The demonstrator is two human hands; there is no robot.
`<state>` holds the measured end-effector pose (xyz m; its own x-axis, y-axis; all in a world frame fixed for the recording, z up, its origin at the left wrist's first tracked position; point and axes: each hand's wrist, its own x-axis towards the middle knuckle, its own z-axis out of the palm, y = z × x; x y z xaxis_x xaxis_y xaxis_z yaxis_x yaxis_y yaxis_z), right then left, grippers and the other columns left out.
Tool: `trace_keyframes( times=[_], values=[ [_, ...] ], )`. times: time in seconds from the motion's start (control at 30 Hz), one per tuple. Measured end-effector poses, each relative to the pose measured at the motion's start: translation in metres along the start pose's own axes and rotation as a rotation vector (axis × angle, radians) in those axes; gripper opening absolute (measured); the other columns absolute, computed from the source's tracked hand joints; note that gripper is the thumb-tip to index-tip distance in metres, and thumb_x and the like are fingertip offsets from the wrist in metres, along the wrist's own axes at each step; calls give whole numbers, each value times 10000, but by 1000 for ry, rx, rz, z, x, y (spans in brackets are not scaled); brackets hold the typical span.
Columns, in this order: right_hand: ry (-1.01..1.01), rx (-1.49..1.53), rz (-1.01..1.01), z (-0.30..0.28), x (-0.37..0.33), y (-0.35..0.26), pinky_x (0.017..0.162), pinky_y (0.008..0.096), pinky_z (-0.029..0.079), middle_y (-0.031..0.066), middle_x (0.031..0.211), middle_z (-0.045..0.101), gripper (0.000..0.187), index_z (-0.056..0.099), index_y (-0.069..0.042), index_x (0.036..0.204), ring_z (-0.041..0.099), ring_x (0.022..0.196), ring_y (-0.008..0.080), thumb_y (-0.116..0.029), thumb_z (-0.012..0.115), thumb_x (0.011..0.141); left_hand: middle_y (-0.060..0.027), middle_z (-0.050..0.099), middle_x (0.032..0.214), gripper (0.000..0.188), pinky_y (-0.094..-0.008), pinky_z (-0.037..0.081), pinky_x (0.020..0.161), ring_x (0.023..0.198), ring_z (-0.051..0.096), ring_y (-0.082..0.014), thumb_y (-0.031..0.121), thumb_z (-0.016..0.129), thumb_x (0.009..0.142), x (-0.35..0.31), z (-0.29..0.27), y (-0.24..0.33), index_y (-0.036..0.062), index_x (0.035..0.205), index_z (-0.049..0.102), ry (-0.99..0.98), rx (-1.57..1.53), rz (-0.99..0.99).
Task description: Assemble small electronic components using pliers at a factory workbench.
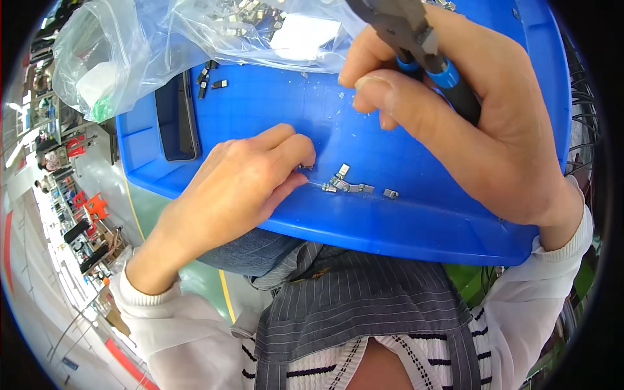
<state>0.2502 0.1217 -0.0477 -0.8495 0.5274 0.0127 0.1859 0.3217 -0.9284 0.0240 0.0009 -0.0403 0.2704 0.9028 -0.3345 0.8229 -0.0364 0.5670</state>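
Holding pliers (416,39) over tray (257,101) in curled fingers (403,97) of right hand (487,123); pinching partly hidden connector (305,168) in nearly closed fingers (298,149) of left hand (234,175), just left of loose connectors (351,187) in tray.

Free middle of blue tray (260,104), phone (176,120) blocking left, connectors (341,185) nearer, plastic bag (156,49) beyond
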Motion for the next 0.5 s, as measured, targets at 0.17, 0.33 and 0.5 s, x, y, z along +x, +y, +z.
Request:
trace_keyframes(
  times=[0.17, 0.33, 0.5],
  values=[
    [14, -1, -13, 1, 6, -3, 577, 223, 424, 66, 777, 587, 97, 565, 15, 921, 505, 604, 122, 15, 542, 826, -46, 527, 811, 155, -318, 430, 528, 534, 490, -238, -21, 598, 737, 11, 4, -5, 49, 853, 523, -105, 122, 43],
    [36, -3, -40, 2, 14, -5, 578, 225, 428, 69, 775, 584, 85, 564, 14, 916, 507, 606, 123, 6, 535, 837, -40, 548, 784, 135, -287, 418, 517, 545, 503, -183, -12, 603, 748, 12, -1, -5, 41, 848, 530, -119, 29, 18],
    [52, -5, -64, 9, 27, -10, 579, 227, 432, 72, 773, 581, 76, 564, 14, 912, 509, 609, 125, -2, 527, 847, -73, 567, 776, 116, -224, 398, 497, 558, 496, -123, -2, 588, 803, 2, -12, 7, 17, 916, 569, 42, -579, -195]
  ],
)
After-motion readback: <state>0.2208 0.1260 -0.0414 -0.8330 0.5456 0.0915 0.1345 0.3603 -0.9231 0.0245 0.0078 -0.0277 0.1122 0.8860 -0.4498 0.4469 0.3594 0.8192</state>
